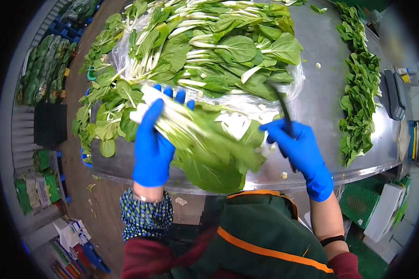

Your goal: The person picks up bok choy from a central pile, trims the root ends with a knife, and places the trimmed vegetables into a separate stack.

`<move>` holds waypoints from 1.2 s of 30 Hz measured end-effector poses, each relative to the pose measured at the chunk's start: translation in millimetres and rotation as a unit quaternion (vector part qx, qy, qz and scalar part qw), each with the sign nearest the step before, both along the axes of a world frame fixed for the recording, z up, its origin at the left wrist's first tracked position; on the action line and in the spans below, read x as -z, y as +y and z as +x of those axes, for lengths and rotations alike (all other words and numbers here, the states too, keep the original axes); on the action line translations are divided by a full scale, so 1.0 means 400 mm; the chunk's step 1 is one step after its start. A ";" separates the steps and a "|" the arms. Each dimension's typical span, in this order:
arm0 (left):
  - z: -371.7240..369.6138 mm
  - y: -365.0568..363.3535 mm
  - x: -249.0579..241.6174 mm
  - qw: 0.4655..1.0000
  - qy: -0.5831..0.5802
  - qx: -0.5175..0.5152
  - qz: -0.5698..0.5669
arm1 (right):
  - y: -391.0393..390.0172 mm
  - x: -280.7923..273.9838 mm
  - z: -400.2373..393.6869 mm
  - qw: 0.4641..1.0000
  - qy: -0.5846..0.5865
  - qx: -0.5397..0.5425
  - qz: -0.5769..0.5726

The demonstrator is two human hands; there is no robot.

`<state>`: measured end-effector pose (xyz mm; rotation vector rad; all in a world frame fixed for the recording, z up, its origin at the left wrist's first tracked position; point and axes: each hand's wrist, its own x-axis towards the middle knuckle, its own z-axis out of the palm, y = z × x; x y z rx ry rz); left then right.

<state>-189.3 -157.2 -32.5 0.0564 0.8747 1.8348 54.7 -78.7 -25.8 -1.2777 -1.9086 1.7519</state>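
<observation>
My left hand point(153, 146), in a blue glove, is wrapped round a bunch of leafy greens point(205, 149), white stems at the upper left and leaves hanging to the lower right, blurred at the edges. In my right hand point(295, 149), also gloved in blue, is a dark-handled knife point(284, 104), its blade pointing up and smeared by motion. Beyond both hands lies a large heap of the same greens point(219, 42) on clear plastic point(295, 83). Cut stem ends point(284, 176) are scattered on the metal table point(319, 97).
A long row of greens point(358, 102) runs down the table's right side, near a grey device point(394, 95). Loose leaves point(108, 128) hang over the left edge. Bagged greens point(44, 69) stand at far left; a green basket point(358, 203) is at lower right.
</observation>
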 end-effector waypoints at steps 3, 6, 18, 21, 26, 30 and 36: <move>-0.021 0.037 0.015 0.993 -0.057 -0.021 0.105 | 0.020 -0.020 -0.001 0.971 0.040 0.219 -0.090; -0.001 0.061 0.020 0.989 -0.055 0.004 0.140 | 0.025 -0.024 0.041 0.958 0.088 0.264 -0.073; 0.222 0.211 -0.011 0.947 -0.111 0.151 0.260 | -0.045 -0.103 0.255 0.928 0.138 0.345 -0.022; 0.301 0.247 -0.021 0.930 -0.131 0.200 0.280 | -0.073 -0.078 0.338 0.920 0.131 0.367 -0.032; 0.465 0.369 -0.054 0.918 0.194 0.343 0.040 | -0.131 0.089 0.493 0.894 0.110 0.425 -0.084; 0.742 0.517 -0.024 0.673 0.652 0.327 0.121 | -0.196 0.176 0.605 0.863 0.077 0.486 -0.112; 1.287 0.743 0.030 0.379 0.815 0.184 0.398 | -0.184 0.170 0.782 0.811 0.020 0.567 -0.143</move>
